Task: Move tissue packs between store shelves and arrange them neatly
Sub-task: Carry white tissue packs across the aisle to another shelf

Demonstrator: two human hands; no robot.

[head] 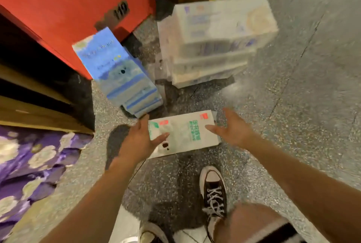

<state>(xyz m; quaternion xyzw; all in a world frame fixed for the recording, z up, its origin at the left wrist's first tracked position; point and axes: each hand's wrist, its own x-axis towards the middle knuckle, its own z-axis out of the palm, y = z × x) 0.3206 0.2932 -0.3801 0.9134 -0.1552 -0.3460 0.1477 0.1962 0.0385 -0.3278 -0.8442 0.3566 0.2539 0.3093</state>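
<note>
A: What's closest?

B: A black sneaker [214, 193] with white laces, planted on the speckled floor [293, 105] just below the pack.

A: And from the left?

B: Purple flowered wrapping [29, 164] at the left edge, with wooden shelf boards [29, 113] above it. Then comes a red cabinet [68, 8]. A stack of blue tissue packs [121, 74] leans at the cabinet's corner.

A: The hands?

B: The left hand [140, 141] is spread at the left end of a white tissue pack with green print [185, 135], which lies flat on the floor. The right hand [232, 131] is spread at its right end. Neither grips it, and contact is too blurred to judge.

A: Room to move?

B: A stack of white packs [214, 41] stands beyond, a strip of floor apart from the blue one. Right of it the floor stretches to the frame's edge.
</note>
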